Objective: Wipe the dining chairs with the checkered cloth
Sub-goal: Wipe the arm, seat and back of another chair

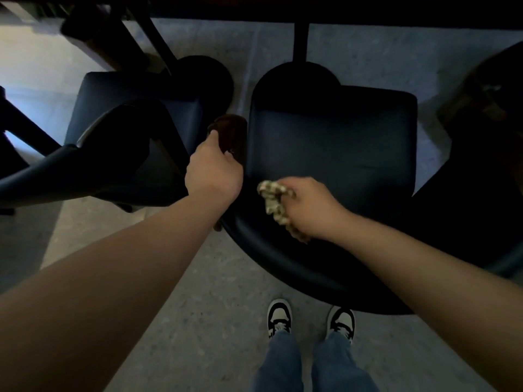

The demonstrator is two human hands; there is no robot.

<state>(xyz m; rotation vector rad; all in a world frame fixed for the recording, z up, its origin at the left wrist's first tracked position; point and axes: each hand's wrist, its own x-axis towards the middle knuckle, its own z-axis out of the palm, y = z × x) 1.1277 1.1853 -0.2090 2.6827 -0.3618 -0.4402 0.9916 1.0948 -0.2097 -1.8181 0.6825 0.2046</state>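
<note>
A dark blue dining chair (pixel 334 142) stands in front of me, its curved backrest nearest my legs. My right hand (pixel 308 205) grips the bunched checkered cloth (pixel 276 206) at the near left part of the seat, where it meets the backrest. My left hand (pixel 215 168) grips the brown wooden armrest (pixel 230 131) on the chair's left side. A second dark blue chair (pixel 135 108) stands to the left, its back curving towards me.
A dark table edge (pixel 283 7) runs across the top, with a post (pixel 300 41) and round base behind the chair. Another chair's wooden arm (pixel 481 103) shows at the right. My feet (pixel 311 318) stand on grey speckled floor behind the backrest.
</note>
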